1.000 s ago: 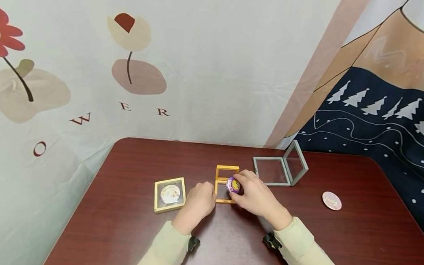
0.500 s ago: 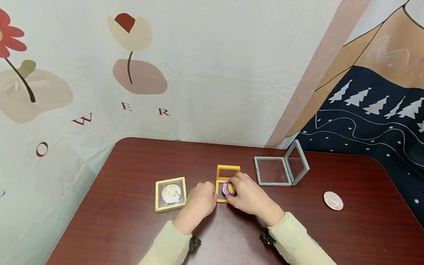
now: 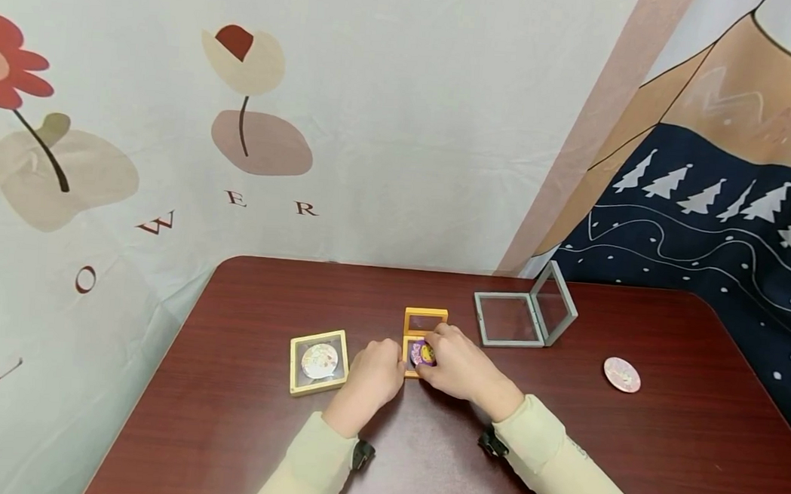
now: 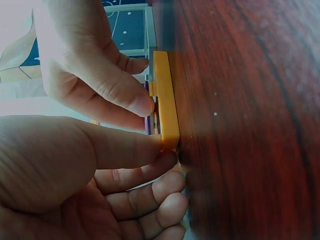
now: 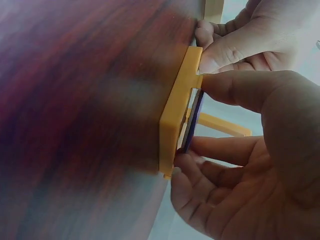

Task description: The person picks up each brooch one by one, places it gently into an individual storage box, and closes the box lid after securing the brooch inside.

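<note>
A small orange hinged display frame (image 3: 425,311) lies opened on the table, its lid raised at the back. My left hand (image 3: 376,370) pinches the frame's left edge between thumb and index finger. Over the frame's base, my right hand (image 3: 464,368) holds a round purple badge (image 3: 421,353) with a yellow figure by its rim. In the right wrist view the badge (image 5: 194,120) is slightly tilted, just above the orange base (image 5: 177,110). The right thumb and fingers hide part of the badge and the frame's right side.
A cream frame (image 3: 290,369) with a white round badge inside lies left of my left hand. Behind my right hand stands a grey frame (image 3: 510,345), opened. A pink badge (image 3: 622,374) lies at the right on the dark red table (image 3: 682,446).
My right hand has moved left with the purple badge, bringing it further over the orange frame's base. The left hand keeps its grip on the frame's edge.
</note>
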`<state>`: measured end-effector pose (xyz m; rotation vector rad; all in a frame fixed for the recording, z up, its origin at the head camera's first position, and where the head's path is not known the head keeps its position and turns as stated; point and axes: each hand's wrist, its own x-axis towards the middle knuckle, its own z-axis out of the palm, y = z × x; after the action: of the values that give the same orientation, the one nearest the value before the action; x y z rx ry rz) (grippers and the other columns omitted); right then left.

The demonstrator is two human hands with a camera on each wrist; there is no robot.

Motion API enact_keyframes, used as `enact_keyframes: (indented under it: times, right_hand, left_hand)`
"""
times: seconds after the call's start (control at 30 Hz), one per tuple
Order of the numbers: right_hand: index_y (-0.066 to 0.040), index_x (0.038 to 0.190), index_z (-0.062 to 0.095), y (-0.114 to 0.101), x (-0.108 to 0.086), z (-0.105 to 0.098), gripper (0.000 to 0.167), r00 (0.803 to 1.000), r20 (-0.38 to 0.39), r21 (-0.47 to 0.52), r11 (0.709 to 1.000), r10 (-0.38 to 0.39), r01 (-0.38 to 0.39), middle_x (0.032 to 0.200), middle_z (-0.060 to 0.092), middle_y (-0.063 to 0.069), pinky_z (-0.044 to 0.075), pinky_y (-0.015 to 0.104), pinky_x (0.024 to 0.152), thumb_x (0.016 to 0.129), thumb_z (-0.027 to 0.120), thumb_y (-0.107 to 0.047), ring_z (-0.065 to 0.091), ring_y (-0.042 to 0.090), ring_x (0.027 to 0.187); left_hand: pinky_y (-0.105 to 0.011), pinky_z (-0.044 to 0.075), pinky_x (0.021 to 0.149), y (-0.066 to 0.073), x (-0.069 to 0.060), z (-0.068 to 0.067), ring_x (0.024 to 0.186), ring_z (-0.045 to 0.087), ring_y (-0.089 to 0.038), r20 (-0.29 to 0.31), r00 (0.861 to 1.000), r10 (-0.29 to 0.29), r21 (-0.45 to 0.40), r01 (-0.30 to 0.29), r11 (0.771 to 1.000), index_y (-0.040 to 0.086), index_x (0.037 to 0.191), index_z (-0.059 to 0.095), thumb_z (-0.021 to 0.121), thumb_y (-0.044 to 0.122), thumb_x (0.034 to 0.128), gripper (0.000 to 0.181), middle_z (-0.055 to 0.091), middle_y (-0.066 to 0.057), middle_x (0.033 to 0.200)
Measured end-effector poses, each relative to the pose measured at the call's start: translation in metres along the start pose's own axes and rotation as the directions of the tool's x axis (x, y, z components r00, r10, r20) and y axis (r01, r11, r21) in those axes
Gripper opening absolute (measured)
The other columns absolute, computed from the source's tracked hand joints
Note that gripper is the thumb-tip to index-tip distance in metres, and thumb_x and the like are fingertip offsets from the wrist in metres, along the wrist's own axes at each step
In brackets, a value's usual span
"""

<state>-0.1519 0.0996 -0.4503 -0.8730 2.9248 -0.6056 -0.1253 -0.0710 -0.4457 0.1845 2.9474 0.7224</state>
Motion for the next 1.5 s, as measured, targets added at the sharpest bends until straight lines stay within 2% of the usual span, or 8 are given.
enact_keyframes:
  times: [0.27,0.53,0.77,0.93,1.07,1.2,1.37,1.5]
  right_hand:
    - [0.008,0.111,0.070,-0.002,0.000,0.000,0.040,1.000,0.005,-0.040,0.999,0.020,-0.020,0.101,0.062,0.013,0.051,0.040,0.080,0.087,0.081,-0.021,0.057,0.025,0.090]
    - [0.007,0.111,0.070,-0.002,-0.001,0.000,0.039,1.000,0.017,-0.021,1.000,0.023,-0.023,0.101,0.061,0.012,0.050,0.038,0.077,0.088,0.083,-0.021,0.054,0.022,0.088]
    - [0.008,0.115,0.069,-0.002,-0.002,-0.002,0.039,0.999,0.031,-0.018,0.999,0.033,-0.032,0.106,0.063,0.014,0.050,0.040,0.081,0.090,0.081,-0.019,0.057,0.025,0.092]
    - [0.006,0.111,0.072,0.002,-0.006,-0.015,0.027,1.000,-0.011,0.005,1.000,0.008,-0.008,0.098,0.063,0.009,0.050,0.038,0.075,0.092,0.077,-0.013,0.056,0.020,0.084]
    - [0.000,0.109,0.076,0.010,-0.010,-0.032,0.020,0.996,-0.087,0.006,1.000,0.021,-0.020,0.096,0.067,0.005,0.053,0.036,0.068,0.093,0.076,-0.012,0.059,0.016,0.081]
    - [-0.006,0.107,0.077,0.018,-0.011,-0.044,0.016,0.982,-0.184,0.010,0.999,0.038,-0.037,0.094,0.068,0.000,0.052,0.035,0.063,0.093,0.077,-0.014,0.059,0.013,0.078]
    - [-0.007,0.113,0.076,0.026,-0.009,-0.049,0.021,0.967,-0.247,0.049,0.998,0.059,-0.048,0.099,0.068,0.001,0.048,0.033,0.062,0.094,0.075,-0.017,0.056,0.013,0.076]
    - [-0.006,0.122,0.074,0.030,-0.006,-0.045,0.030,0.963,-0.263,0.075,0.996,0.064,-0.046,0.111,0.071,0.005,0.053,0.039,0.070,0.096,0.075,-0.022,0.062,0.017,0.084]
  left_hand:
    - [-0.042,0.049,0.059,-0.001,0.000,0.000,0.061,0.060,-0.024,-0.013,1.000,0.007,-0.005,-0.007,1.000,0.011,0.065,0.056,0.073,0.009,0.0945,0.034,0.060,-0.004,0.065]
    - [-0.042,0.050,0.061,0.000,0.001,0.001,0.063,0.060,-0.023,0.000,1.000,-0.005,-0.002,0.005,1.000,0.011,0.066,0.057,0.073,0.010,0.0953,0.033,0.060,-0.004,0.066]
    - [-0.043,0.052,0.064,0.000,0.001,0.001,0.067,0.066,-0.027,-0.007,1.000,-0.012,-0.004,0.012,1.000,0.011,0.069,0.060,0.073,0.010,0.0948,0.029,0.064,-0.006,0.070]
    - [-0.044,0.053,0.066,0.000,0.001,0.001,0.070,0.068,-0.029,-0.005,1.000,-0.005,0.000,0.005,1.000,0.011,0.068,0.061,0.073,0.011,0.0947,0.029,0.066,-0.006,0.071]
    - [-0.043,0.052,0.066,0.001,0.001,0.000,0.070,0.066,-0.026,0.008,1.000,-0.025,-0.015,0.026,1.000,0.011,0.070,0.061,0.072,0.012,0.0962,0.029,0.064,-0.004,0.071]
    - [-0.041,0.051,0.065,0.000,0.002,0.000,0.068,0.062,-0.022,0.022,0.999,-0.039,-0.016,0.039,0.999,0.012,0.070,0.061,0.072,0.013,0.0974,0.030,0.062,-0.002,0.070]
    - [-0.041,0.051,0.065,0.000,0.002,0.000,0.067,0.062,-0.022,0.021,0.999,-0.034,-0.013,0.035,0.999,0.012,0.069,0.061,0.072,0.013,0.0974,0.031,0.062,-0.002,0.069]
    - [-0.042,0.052,0.066,-0.001,0.001,0.001,0.069,0.064,-0.023,0.017,0.999,-0.032,-0.014,0.032,0.999,0.012,0.069,0.062,0.072,0.013,0.0970,0.030,0.063,-0.003,0.070]
